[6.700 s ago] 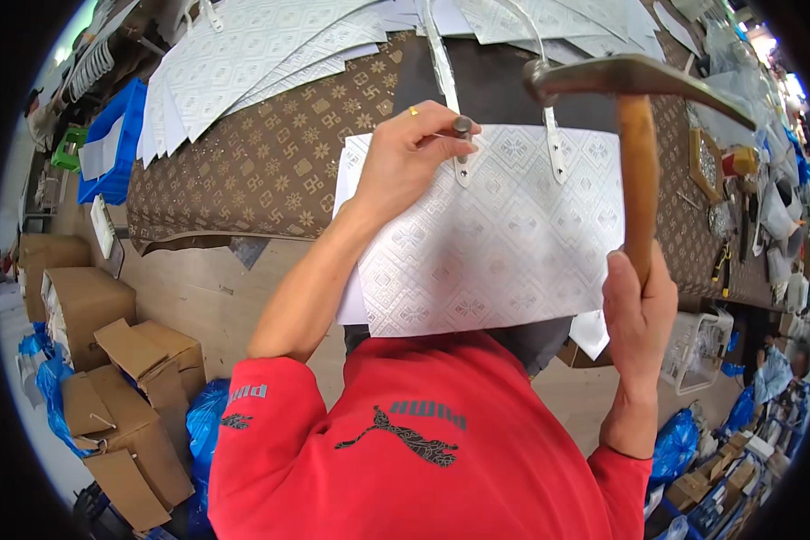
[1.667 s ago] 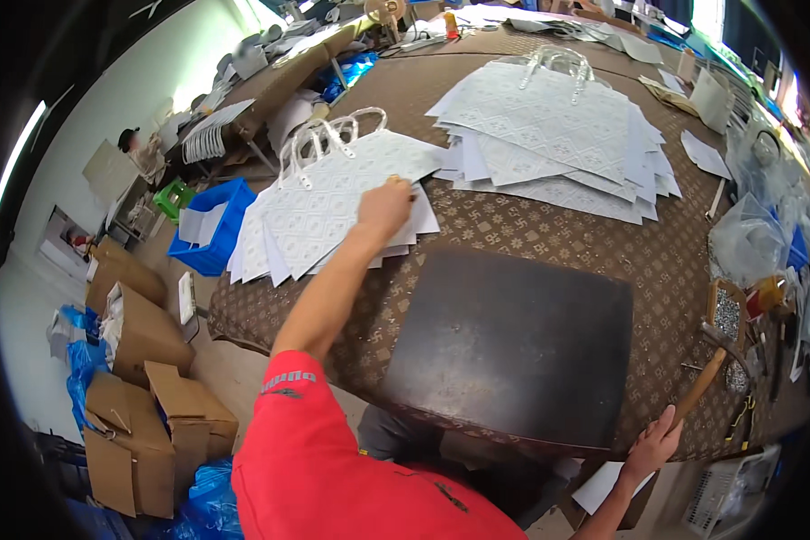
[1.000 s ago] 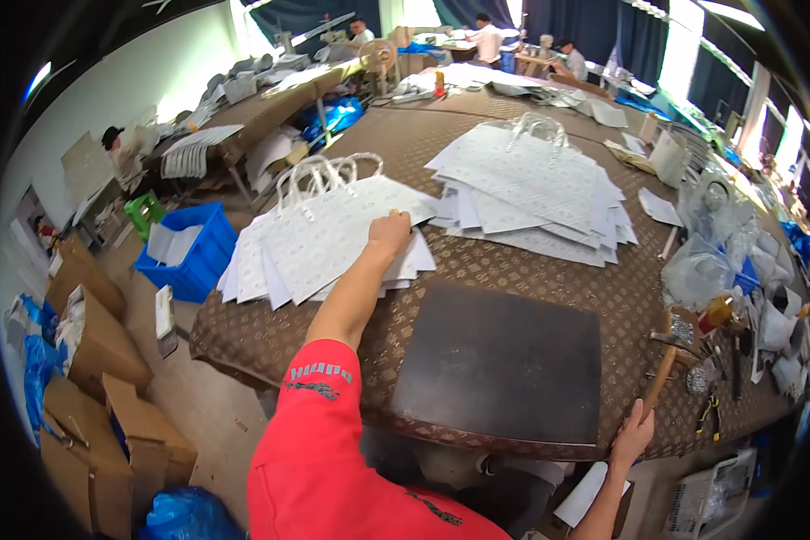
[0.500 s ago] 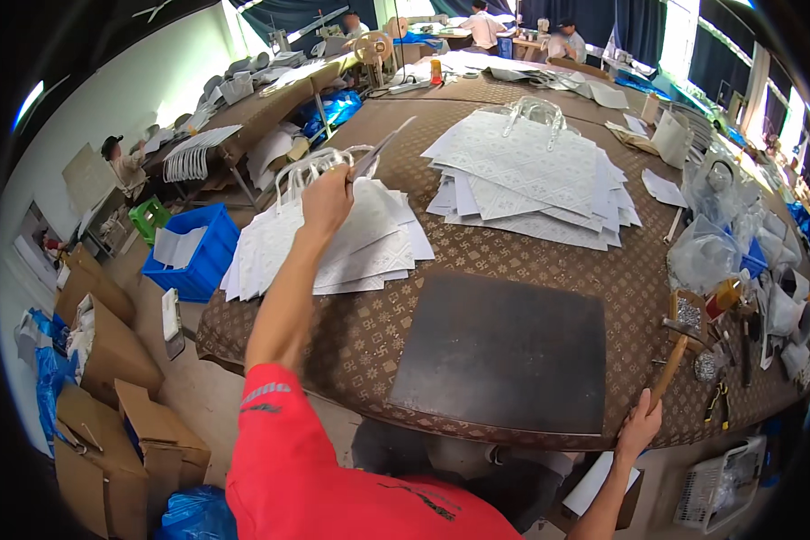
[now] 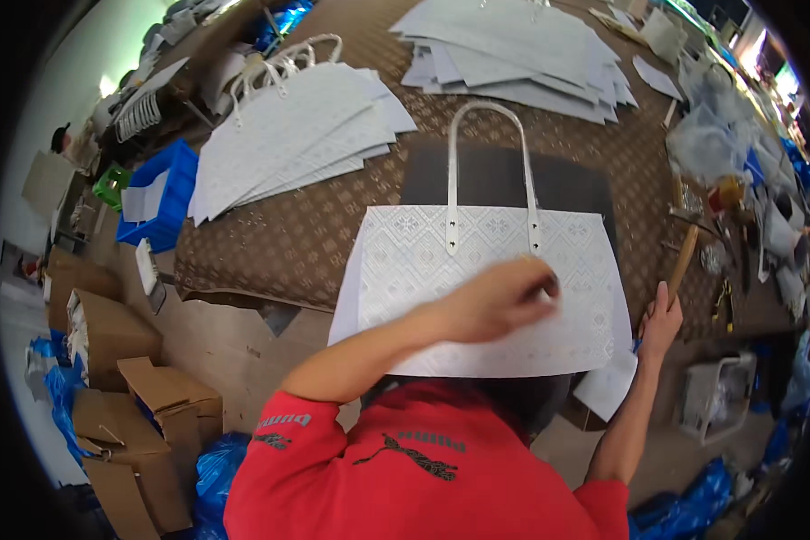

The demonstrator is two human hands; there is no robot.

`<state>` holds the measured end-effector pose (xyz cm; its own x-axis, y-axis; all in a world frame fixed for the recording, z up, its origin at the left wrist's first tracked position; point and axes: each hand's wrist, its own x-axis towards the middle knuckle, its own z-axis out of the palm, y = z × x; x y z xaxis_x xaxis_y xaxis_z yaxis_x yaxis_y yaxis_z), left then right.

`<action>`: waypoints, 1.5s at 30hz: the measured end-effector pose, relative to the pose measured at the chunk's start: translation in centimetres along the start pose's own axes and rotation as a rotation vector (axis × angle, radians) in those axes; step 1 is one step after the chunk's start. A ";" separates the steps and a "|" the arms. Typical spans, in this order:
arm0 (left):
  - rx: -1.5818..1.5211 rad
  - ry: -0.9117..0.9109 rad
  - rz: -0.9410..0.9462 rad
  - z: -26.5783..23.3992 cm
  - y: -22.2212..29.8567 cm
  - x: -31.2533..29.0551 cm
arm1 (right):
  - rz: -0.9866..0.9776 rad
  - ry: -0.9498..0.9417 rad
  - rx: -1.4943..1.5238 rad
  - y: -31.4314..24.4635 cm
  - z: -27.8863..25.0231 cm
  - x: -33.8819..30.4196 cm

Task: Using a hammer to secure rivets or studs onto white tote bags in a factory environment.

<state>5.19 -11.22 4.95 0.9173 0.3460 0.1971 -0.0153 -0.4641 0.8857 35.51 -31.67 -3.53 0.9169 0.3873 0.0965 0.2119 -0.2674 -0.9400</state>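
A white patterned bag panel (image 5: 405,297) lies over the dark board (image 5: 562,186) and hangs past the table's front edge. Its clear-looking strap handle (image 5: 453,171) stretches away from me, with small metal studs at both ends. My left hand (image 5: 504,301) is over the panel, smeared by motion; its fingers curl loosely with a gap between them, and nothing shows in them. Whether it touches the panel I cannot tell. At the right, my right hand (image 5: 661,322) is closed round the wooden handle of a hammer (image 5: 684,261), whose head rests among tools.
Stacks of similar white panels lie at the left (image 5: 288,135) and far middle (image 5: 522,54). Clear plastic bags (image 5: 711,126) and pliers (image 5: 722,301) are on the right. A blue crate (image 5: 166,193) and open cardboard boxes (image 5: 117,337) stand on the floor at left.
My left hand has come from the left stack to the middle, and a panel with a handle now covers much of the dark board. The right hand keeps its hold on the hammer. My view has tilted downward.
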 end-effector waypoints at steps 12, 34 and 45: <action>-0.201 0.608 -0.249 -8.8 -8.7 -2.1 | 0.179 -0.107 0.085 -9.7 2.2 -10.4; -0.084 0.491 -0.169 -6.6 -10.8 -0.9 | -0.493 -0.403 -0.161 -17.8 7.3 -13.3; -0.334 0.436 -0.145 -6.9 -9.1 -2.3 | -0.072 -0.530 -0.148 -17.4 6.5 -14.3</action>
<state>0.50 -2.15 -0.61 0.6713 0.7244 0.1565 -0.0918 -0.1283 0.9875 16.49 -26.78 9.33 0.6106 0.7901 -0.0547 0.3485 -0.3300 -0.8773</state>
